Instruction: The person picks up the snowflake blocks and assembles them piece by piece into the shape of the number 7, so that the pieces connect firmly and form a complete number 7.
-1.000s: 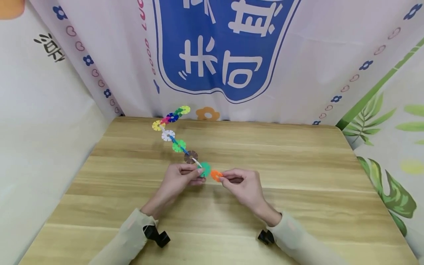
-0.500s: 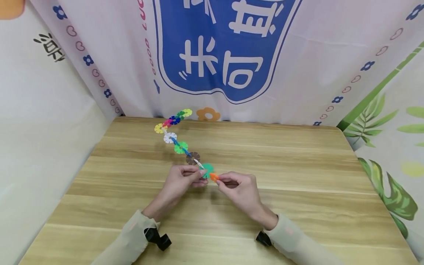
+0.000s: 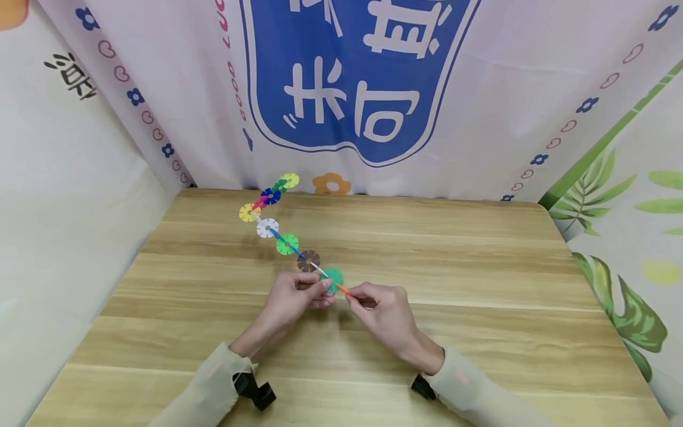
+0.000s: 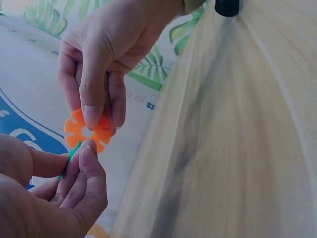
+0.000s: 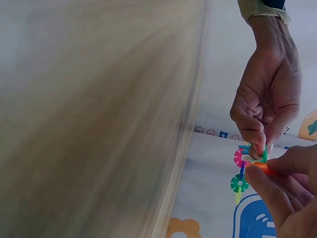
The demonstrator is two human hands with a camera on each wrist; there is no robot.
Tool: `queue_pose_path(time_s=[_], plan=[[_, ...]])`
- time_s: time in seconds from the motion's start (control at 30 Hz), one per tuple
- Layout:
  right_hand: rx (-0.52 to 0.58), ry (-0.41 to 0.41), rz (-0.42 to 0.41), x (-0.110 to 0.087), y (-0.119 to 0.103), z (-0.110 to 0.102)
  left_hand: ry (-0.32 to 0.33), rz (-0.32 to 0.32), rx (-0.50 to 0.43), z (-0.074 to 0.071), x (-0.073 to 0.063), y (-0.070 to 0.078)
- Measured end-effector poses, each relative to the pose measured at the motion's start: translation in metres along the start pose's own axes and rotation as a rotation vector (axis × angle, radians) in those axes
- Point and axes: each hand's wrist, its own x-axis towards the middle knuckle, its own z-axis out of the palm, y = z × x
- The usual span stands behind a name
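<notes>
My left hand (image 3: 290, 299) pinches a teal green slotted snowflake disc (image 3: 335, 276), the near end of a long chain of interlocked discs. Up and left from it, the chain runs through a brown disc (image 3: 302, 260), a light green disc (image 3: 283, 244), a white disc (image 3: 262, 228) and a yellow disc (image 3: 243, 213). Between thumb and fingers, my right hand (image 3: 388, 317) pinches an orange snowflake disc (image 3: 343, 289), seen edge-on. Its slotted face shows in the left wrist view, where the orange disc (image 4: 73, 131) meets the green disc (image 4: 71, 157) crosswise at the rim. How deep the slots engage cannot be told.
The chain's far end bends right through a dark blue disc (image 3: 270, 196) to a yellow-green disc (image 3: 290, 180), above the wooden table (image 3: 480, 267). Behind the table hangs a printed cloth (image 3: 480, 118). Black camera mounts (image 3: 255, 391) sit at both wrists.
My right hand has moved slightly left, bringing the orange disc against the teal disc. The orange disc has turned from face-on to edge-on in the head view. The left hand keeps its pinch.
</notes>
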Motion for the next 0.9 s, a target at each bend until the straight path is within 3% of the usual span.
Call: queue_pose_path(time_s=[0.3,0.7,0.9], plan=[[-0.01,-0.042,0.003,0.0058,-0.0017,0.0018,-0.033,-0.049,-0.022,-0.0017,0.003,0.0008],[-0.054,-0.054,0.002,0.0058,-0.0011,0.004,-0.061,-0.052,0.008,-0.003,0.0057,-0.0005],[-0.07,-0.093,0.008,0.0002,-0.0025,0.0005,-0.115,-0.071,0.0,-0.0017,0.0031,-0.0074]])
